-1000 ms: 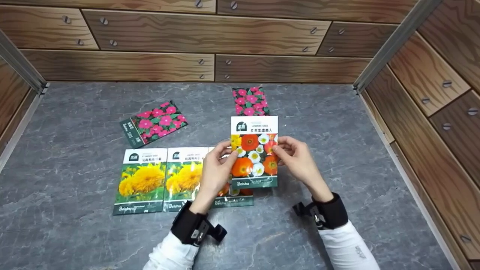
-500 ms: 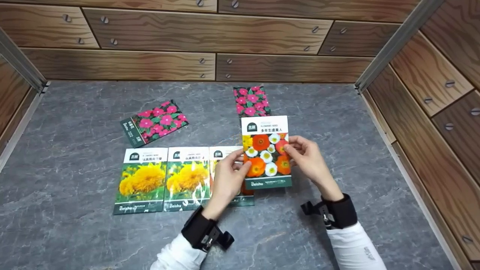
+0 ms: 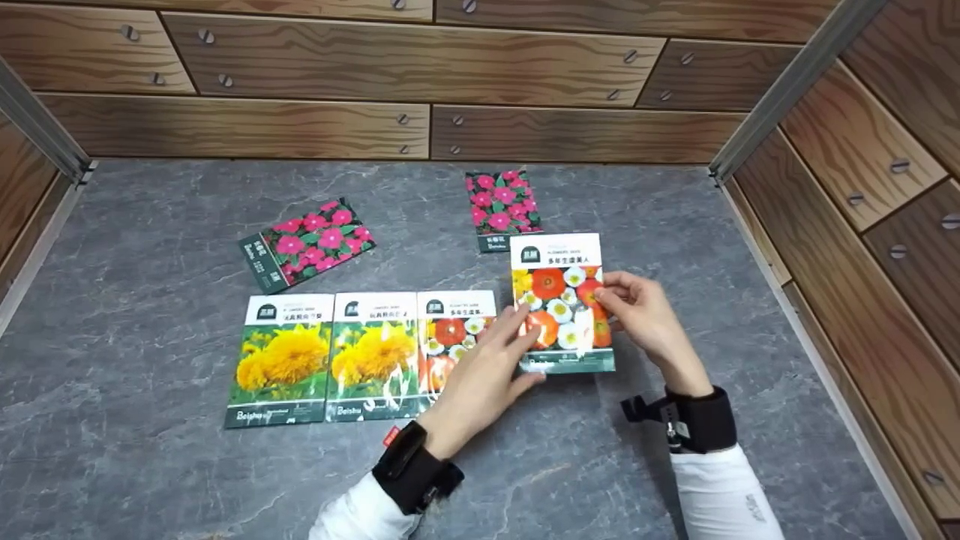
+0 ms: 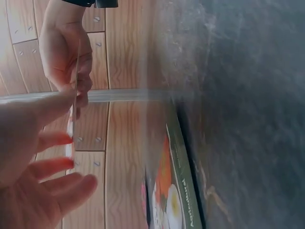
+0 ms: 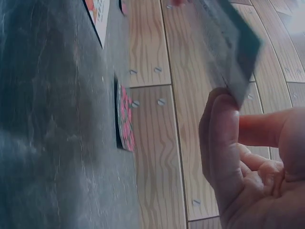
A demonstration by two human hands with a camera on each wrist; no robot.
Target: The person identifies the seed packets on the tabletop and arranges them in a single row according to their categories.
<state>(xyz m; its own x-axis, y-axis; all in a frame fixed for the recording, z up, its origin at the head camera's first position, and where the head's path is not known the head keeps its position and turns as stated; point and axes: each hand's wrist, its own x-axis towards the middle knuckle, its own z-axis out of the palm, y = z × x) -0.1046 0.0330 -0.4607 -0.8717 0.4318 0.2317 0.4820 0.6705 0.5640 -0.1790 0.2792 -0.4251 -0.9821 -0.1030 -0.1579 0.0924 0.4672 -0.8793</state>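
A seed packet printed with orange and white poppies is held up above the table, its front facing the head camera. My right hand pinches its right edge between thumb and fingers; the right wrist view shows the packet's back rising from that pinch. Against the lower left of its front lie the extended fingers of my left hand, the thumb apart from it. Seen edge-on in the left wrist view, the packet is a thin strip. Another poppy seed packet lies on the table, partly covered by my left hand.
Left of that packet, two yellow-flower seed packets lie side by side in a row with it. Behind are two pink-flower packets, one slanted and one nearly straight. Wood-patterned walls enclose the grey marbled table.
Both hands have moved right with the held packet, uncovering more of the rear pink packet and the poppy packet on the table. My left hand has let go its pinch and straightened its fingers.
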